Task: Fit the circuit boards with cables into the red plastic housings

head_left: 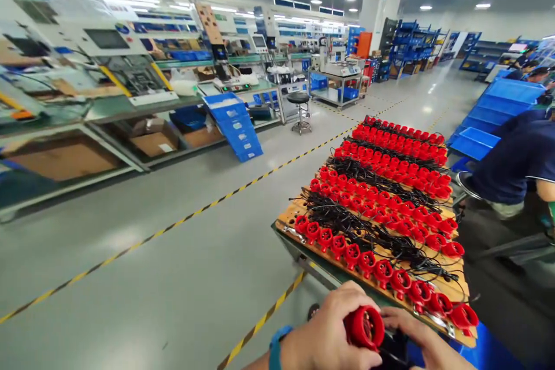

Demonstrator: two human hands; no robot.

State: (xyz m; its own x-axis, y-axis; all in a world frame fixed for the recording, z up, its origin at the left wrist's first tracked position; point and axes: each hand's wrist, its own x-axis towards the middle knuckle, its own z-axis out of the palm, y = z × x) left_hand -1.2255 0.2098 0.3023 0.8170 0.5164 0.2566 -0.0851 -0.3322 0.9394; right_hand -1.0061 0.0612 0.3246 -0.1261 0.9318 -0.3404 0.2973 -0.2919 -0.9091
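Note:
My left hand, with a teal band at the wrist, is closed around a red round plug housing. Its open end faces up toward me and small metal parts show inside. Beside it, my right hand has its fingers bent, with the fingertips close to the housing and a dark black piece below them; what they grip is partly hidden. Just beyond both hands, rows of similar red housings stand on a wooden board. Bundles of black cables lie between the rows.
The board rests on a cart with a dark edge. At right, a seated person in a dark shirt is near stacked blue bins. Workbenches with machines, tilted blue bins and a stool stand at left.

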